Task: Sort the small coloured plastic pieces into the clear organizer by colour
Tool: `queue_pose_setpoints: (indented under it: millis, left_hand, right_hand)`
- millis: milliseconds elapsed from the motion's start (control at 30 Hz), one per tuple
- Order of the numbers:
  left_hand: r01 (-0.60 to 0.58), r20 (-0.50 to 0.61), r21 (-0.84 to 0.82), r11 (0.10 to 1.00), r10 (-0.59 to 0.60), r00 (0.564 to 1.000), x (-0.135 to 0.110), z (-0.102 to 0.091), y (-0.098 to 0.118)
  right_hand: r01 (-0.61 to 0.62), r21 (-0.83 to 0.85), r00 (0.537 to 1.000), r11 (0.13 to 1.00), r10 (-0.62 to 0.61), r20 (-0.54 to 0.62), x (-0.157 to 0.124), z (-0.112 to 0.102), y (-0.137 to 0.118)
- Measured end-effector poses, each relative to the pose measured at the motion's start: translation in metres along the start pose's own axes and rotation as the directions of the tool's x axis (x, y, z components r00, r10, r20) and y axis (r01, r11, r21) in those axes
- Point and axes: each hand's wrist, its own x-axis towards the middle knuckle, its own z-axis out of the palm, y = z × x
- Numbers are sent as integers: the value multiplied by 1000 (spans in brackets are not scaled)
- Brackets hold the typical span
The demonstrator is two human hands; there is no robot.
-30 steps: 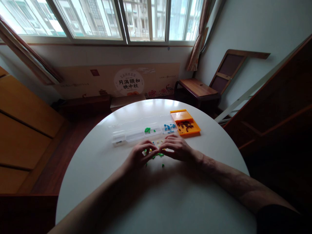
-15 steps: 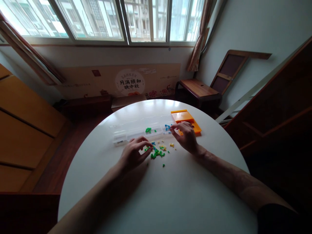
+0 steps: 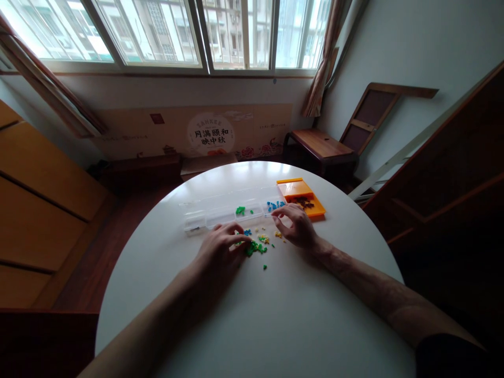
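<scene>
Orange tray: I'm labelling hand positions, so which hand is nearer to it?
Right. The right hand partly hides the near left corner of the orange tray; the left hand is farther off to the left, by the loose green pieces.

Background: sliding window [image 3: 169, 37] across the far wall, pale frame; barred building facades showed through the glass. Striped curtain [image 3: 47, 79] hung slantwise at left; second curtain [image 3: 317, 84] hung at the window's right end. Below the sill, a long tan printed panel [image 3: 165, 126] stood upright, bearing a pale disc with dark Chinese characters, red flowers near its right end. Low wooden seat [image 3: 323, 143] stood right of the panel; beside it, a tilted wooden frame [image 3: 366, 114] with dark inserts, joined or separate unclear. Left side: orange-brown cabinet [image 3: 43, 205] over dark reddish floor [image 3: 84, 262]. Right side: dark wooden panel [image 3: 444, 184], mostly in shadow.
</scene>
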Motion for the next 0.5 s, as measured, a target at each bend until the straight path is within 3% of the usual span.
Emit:
queue_pose_setpoints:
  millis: [500]
  left_hand:
    - [-13,-14,19,1000,14,1000,-1,5,-4]
  right_hand:
    - [47,82,995,996,-54,88,-2,-2,1]
